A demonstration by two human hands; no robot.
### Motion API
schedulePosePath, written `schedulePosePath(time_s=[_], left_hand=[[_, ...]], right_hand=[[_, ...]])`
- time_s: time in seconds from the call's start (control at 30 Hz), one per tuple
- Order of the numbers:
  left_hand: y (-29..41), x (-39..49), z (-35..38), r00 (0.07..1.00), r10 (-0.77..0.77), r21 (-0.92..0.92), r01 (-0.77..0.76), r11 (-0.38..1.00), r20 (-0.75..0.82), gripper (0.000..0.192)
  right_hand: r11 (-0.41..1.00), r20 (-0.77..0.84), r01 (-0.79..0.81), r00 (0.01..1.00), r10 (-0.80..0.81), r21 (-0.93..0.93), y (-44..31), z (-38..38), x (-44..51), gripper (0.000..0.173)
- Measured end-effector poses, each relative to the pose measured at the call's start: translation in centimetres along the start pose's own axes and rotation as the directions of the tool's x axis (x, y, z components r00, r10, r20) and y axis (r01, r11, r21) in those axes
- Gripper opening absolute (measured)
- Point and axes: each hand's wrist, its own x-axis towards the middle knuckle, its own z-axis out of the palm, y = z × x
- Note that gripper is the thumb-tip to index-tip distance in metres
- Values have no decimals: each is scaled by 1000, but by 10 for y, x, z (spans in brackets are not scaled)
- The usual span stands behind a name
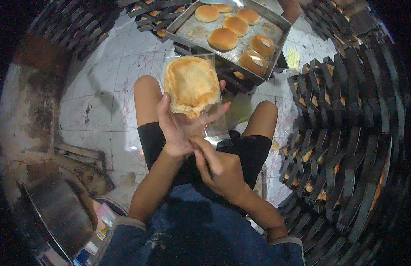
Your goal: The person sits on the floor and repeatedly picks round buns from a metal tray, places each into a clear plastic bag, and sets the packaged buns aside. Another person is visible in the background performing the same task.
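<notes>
A flat-bottomed bread bun (192, 84), its pale underside facing up, lies inside a clear plastic bag (216, 124). My left hand (179, 128) supports the bagged bun from below, thumb along its left edge and fingers spread beneath. With thumb and forefinger together, my right hand (218, 166) pinches at the bag's lower end near my left wrist. Just beyond my hands, a metal baking tray (192, 35) carries several golden round buns (223, 39). Two bagged buns (253, 62) with small labels sit at its right corner.
Stacked dark baking trays (338, 99) with buns inside rise along the right; more stacks (76, 26) stand at the upper left. A large metal pot (59, 209) is at the lower left. Beyond the tray, another person's limb (291, 10) shows. White tiles (92, 116) cover the floor.
</notes>
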Motion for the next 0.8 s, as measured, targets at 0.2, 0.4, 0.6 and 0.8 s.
schedulePosePath(time_s=[0.2,0.4,0.6,0.8], left_hand=[[-3,-5,-6,999,36,124,-33,992,-16,82],[9,2,-34,979,-120,-361,53,931,-165,82],[8,0,-60,966,-207,-455,116,883,-154,85],[-39,-2,-46,877,-356,-202,303,931,-322,88]], right_hand=[[985,-61,157,985,-162,-76,-1,7,10,22],[928,482,123,826,-292,350,-2,-28,11,20],[931,640,-355,735,225,80,78,-52,14,27],[990,-279,-139,952,127,-25,125,-27,-24,47]])
